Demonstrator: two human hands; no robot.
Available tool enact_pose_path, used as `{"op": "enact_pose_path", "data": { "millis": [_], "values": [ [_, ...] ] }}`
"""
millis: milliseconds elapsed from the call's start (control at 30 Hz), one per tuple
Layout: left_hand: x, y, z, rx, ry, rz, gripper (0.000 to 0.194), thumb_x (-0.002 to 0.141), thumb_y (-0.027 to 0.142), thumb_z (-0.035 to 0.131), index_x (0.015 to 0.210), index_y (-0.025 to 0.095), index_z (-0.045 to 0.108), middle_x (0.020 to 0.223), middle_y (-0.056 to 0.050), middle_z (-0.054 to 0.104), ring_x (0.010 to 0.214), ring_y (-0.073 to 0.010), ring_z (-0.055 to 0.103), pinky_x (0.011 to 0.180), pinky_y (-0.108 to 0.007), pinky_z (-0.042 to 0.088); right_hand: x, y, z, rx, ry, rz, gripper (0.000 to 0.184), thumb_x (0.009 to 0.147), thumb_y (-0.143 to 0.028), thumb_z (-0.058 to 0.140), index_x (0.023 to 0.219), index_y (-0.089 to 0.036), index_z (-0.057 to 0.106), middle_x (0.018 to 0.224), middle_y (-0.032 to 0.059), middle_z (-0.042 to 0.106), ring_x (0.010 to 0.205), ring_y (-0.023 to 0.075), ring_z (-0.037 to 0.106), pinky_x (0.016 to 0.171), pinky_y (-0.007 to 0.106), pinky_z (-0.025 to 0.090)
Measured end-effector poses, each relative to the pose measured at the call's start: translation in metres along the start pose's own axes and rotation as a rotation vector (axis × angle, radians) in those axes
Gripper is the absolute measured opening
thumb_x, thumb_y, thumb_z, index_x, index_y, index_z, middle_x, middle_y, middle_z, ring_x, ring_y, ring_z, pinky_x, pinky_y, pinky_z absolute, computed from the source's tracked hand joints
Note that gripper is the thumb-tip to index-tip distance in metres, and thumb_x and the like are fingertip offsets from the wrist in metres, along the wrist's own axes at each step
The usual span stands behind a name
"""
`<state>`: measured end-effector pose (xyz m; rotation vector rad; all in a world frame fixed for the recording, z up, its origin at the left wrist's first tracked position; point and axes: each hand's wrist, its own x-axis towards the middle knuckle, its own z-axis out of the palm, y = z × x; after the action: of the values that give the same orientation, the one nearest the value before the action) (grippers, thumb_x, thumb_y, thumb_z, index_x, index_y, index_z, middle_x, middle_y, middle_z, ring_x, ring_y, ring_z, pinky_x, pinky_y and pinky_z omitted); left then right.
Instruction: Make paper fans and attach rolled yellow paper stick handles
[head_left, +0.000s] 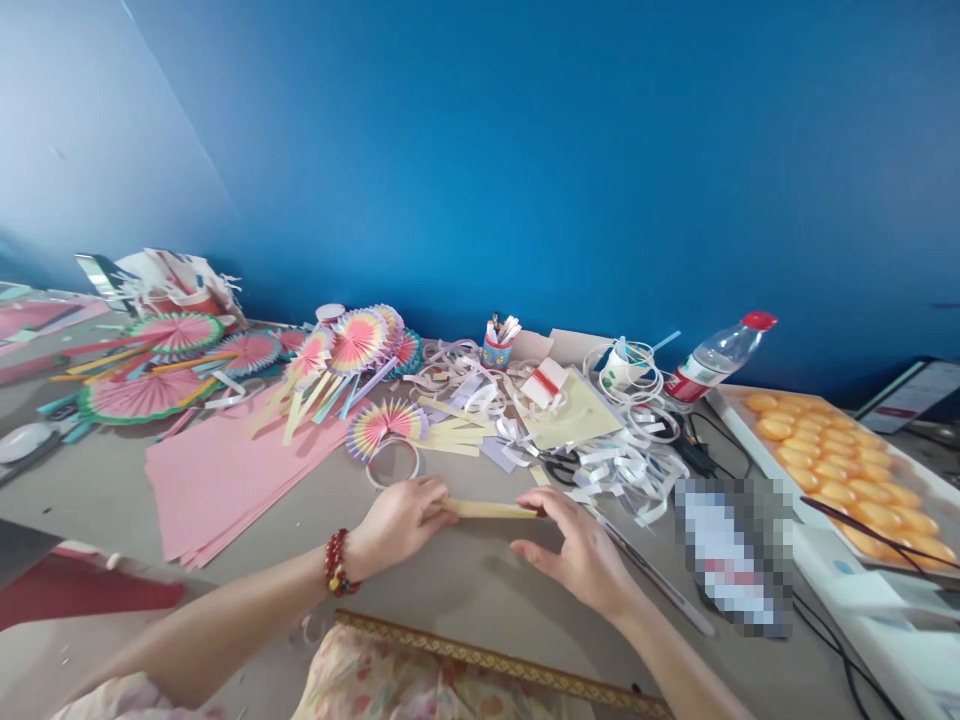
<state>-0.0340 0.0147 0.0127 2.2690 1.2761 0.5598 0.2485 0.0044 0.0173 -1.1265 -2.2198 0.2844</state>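
Observation:
A narrow folded strip of pale yellow paper [487, 509] lies between both hands just above the grey table [465, 580]. My left hand [397, 522], with a red bead bracelet at its wrist, pinches the strip's left end. My right hand [581, 550] holds the strip's right end with fingertips and thumb. Just beyond the hands lie a small pink and yellow paper fan [384, 424], a white tape ring [392, 462] and loose yellow strips [457, 435].
Pink paper sheets [225, 480] lie at the left, finished paper fans [172, 365] behind them. White paper scraps [622, 465], a pen cup [496, 345], a water bottle [716, 358] and a tray of orange pieces [832, 450] fill the right. A blue wall stands behind.

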Motion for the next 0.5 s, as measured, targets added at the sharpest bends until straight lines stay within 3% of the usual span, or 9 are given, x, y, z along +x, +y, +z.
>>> {"op": "enact_pose_path", "data": {
  "millis": [133, 267, 367, 500],
  "values": [
    [0.006, -0.009, -0.009, -0.082, 0.05, -0.096, 0.037, 0.09, 0.052, 0.06, 0.076, 0.021, 0.047, 0.071, 0.002, 0.052, 0.066, -0.0167, 0.051, 0.058, -0.025, 0.036, 0.006, 0.003, 0.005, 0.119, 0.021, 0.169, 0.016, 0.097, -0.033, 0.052, 0.088, -0.022, 0.06, 0.067, -0.0012, 0.061, 0.06, 0.0154, 0.059, 0.06, 0.026, 0.05],
    [0.005, -0.022, -0.015, -0.192, 0.069, -0.13, 0.043, 0.1, 0.052, 0.038, 0.07, 0.022, 0.033, 0.064, 0.005, 0.033, 0.059, -0.0123, 0.036, 0.055, -0.024, 0.03, 0.015, 0.016, -0.002, 0.295, -0.055, 0.274, 0.023, 0.093, -0.04, 0.057, 0.084, -0.021, 0.067, 0.073, 0.0009, 0.064, 0.064, 0.0157, 0.06, 0.058, 0.024, 0.049],
    [0.002, -0.032, -0.02, -0.234, 0.102, -0.16, 0.041, 0.101, 0.05, 0.031, 0.071, 0.022, 0.028, 0.067, 0.004, 0.028, 0.061, -0.0122, 0.032, 0.056, -0.024, 0.029, 0.021, 0.037, -0.011, 0.352, 0.021, 0.402, 0.031, 0.09, -0.047, 0.059, 0.084, -0.019, 0.069, 0.064, -0.0007, 0.061, 0.056, 0.014, 0.057, 0.052, 0.023, 0.048],
    [-0.003, -0.042, -0.021, -0.242, 0.079, -0.194, 0.042, 0.1, 0.051, 0.033, 0.071, 0.022, 0.026, 0.068, 0.005, 0.025, 0.061, -0.0118, 0.028, 0.055, -0.024, 0.026, 0.032, 0.072, -0.014, 0.305, 0.138, 0.464, 0.04, 0.09, -0.054, 0.054, 0.087, -0.016, 0.067, 0.063, 0.0007, 0.062, 0.055, 0.0163, 0.06, 0.052, 0.026, 0.053]
  ]
}}
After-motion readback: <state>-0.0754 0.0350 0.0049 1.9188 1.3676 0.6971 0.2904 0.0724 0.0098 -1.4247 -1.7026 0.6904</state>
